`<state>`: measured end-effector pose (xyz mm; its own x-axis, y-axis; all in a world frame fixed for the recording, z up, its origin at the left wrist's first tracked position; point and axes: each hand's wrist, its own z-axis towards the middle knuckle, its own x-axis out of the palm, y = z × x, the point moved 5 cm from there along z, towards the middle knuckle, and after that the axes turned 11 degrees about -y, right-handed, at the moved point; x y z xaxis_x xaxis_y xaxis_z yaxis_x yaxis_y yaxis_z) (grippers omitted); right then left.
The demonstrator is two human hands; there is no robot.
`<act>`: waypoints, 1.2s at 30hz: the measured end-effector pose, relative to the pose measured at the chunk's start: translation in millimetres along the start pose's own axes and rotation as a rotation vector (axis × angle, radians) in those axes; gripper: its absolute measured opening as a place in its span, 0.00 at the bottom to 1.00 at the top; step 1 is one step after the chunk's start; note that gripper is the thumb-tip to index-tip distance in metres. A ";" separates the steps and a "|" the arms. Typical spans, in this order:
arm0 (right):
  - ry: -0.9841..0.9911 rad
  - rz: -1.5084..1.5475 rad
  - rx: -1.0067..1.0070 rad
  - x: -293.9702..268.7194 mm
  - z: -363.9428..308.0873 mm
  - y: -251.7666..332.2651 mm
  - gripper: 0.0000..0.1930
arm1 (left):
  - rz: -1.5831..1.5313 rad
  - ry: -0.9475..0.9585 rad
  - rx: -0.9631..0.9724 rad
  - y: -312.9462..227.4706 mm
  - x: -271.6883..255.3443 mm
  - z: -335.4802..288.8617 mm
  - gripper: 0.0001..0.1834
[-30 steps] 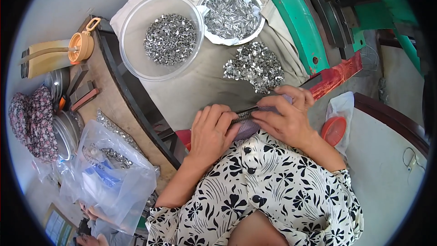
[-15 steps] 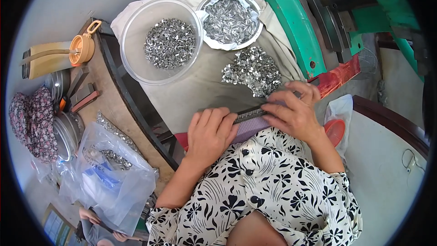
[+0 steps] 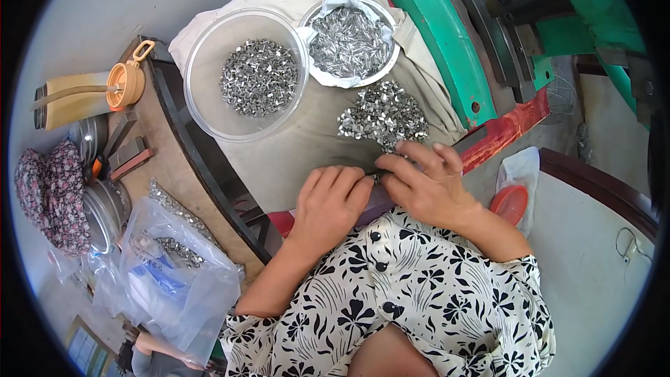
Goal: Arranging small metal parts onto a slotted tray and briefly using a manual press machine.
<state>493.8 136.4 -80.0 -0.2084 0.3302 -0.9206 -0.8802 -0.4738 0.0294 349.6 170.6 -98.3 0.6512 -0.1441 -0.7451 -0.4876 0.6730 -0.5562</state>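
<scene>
Curling our left hand (image 3: 326, 204) and right hand (image 3: 424, 187), fingers bent, near a dark strip (image 3: 377, 175), mostly hidden between them; grip, we cannot tell; purple cloth (image 3: 377, 204) nearer us, 1 metal pile (image 3: 384, 113) beyond.

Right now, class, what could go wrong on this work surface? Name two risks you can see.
The loose heap of metal pieces lies beside the right hand, so a nudge could scatter it. The clear bowl and white bowl sit close together; a bump might mix their contents.
</scene>
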 end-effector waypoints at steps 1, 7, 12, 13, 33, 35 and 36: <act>-0.006 -0.010 -0.016 -2.1 1.4 0.6 0.03 | -0.001 -0.003 0.001 -0.8 0.9 0.9 0.12; -0.041 0.300 0.157 -11.2 21.5 -30.1 0.08 | -0.039 -0.024 -0.072 3.9 -6.6 -4.4 0.12; -0.214 0.331 0.246 -3.4 61.3 -71.9 0.08 | -0.090 -0.003 -0.222 19.7 -18.6 -18.3 0.14; -0.234 0.290 0.275 3.2 70.9 -78.6 0.07 | -0.092 0.018 -0.242 21.3 -17.9 -19.9 0.13; -0.173 0.267 0.177 36.6 110.6 -81.8 0.05 | 0.012 0.003 -0.049 9.4 -17.2 -11.7 0.10; -0.170 0.298 0.160 37.0 109.4 -80.8 0.05 | -0.015 0.004 -0.061 9.1 -17.1 -11.2 0.10; -0.128 0.293 0.195 38.9 109.2 -82.2 0.04 | -0.015 0.023 -0.084 10.2 -16.2 -11.2 0.11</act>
<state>511.6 277.4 -75.8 -0.5045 0.3088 -0.8063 -0.8372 -0.4031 0.3695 327.6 171.6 -96.0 0.6456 -0.1711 -0.7443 -0.5255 0.6076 -0.5955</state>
